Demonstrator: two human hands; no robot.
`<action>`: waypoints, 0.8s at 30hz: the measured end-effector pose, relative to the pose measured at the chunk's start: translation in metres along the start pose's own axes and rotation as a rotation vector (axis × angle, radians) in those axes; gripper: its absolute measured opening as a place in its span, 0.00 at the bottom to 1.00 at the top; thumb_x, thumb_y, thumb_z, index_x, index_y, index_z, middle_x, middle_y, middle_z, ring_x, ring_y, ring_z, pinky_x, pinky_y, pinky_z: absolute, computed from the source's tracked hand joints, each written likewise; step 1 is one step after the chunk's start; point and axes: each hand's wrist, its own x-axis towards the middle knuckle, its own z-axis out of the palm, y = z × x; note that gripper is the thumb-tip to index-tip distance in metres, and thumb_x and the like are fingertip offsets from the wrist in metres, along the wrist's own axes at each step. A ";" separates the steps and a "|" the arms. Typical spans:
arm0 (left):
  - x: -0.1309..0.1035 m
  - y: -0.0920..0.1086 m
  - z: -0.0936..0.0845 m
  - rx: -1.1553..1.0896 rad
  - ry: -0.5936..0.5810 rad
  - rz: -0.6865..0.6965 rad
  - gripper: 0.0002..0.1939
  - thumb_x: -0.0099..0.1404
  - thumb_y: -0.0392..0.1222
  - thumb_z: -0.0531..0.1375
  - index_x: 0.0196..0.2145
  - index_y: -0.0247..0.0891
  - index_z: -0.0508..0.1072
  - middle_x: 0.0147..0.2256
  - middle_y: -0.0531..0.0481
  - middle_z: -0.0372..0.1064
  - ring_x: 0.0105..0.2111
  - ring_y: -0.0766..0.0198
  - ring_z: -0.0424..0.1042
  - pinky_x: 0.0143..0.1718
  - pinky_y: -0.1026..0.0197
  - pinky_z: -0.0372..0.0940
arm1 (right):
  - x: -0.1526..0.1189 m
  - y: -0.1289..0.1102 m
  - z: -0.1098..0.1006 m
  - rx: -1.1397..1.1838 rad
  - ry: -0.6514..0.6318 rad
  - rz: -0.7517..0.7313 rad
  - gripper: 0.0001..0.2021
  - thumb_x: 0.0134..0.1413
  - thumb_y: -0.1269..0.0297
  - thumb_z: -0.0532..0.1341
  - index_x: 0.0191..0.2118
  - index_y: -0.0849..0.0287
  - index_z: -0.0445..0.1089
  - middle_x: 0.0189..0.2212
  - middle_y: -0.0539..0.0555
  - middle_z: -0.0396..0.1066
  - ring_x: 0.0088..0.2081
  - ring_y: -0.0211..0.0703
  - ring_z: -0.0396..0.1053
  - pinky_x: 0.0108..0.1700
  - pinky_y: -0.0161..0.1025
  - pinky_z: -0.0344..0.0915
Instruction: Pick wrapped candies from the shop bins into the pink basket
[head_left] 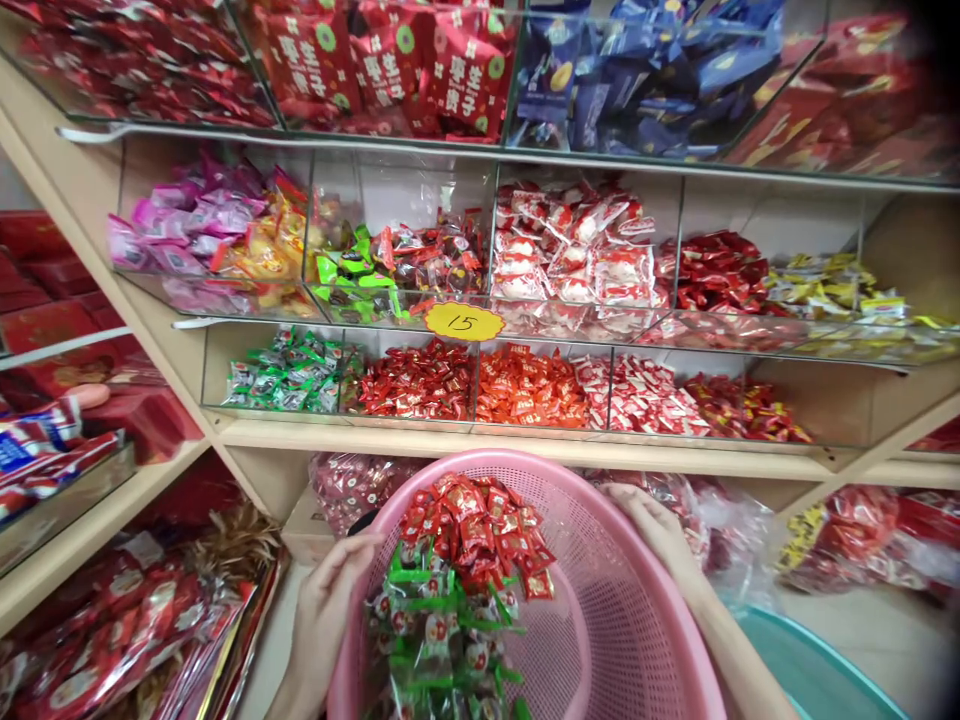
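Note:
A round pink plastic basket with mesh sides is held between my two hands, tilted so its inside shows. My left hand grips the left rim, its fingers over the edge. On the opposite side my right hand is closed on the rim, partly hidden behind it. Inside lie red-wrapped candies toward the far wall and green-and-clear wrapped candies nearer me, both heaped to the left.
Glass-fronted shelf bins ahead hold green candies, red candies, orange candies and more above. A yellow price tag reads 15. Red packages stand at lower left; a teal tub is at lower right.

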 end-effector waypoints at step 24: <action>0.116 0.023 0.026 -0.170 -0.523 -0.234 0.20 0.52 0.47 0.63 0.43 0.38 0.75 0.47 0.46 0.71 0.49 0.54 0.68 0.52 0.58 0.60 | 0.034 0.010 0.021 0.263 -0.273 0.218 0.16 0.36 0.54 0.68 0.33 0.57 0.72 0.27 0.49 0.73 0.25 0.35 0.67 0.29 0.34 0.64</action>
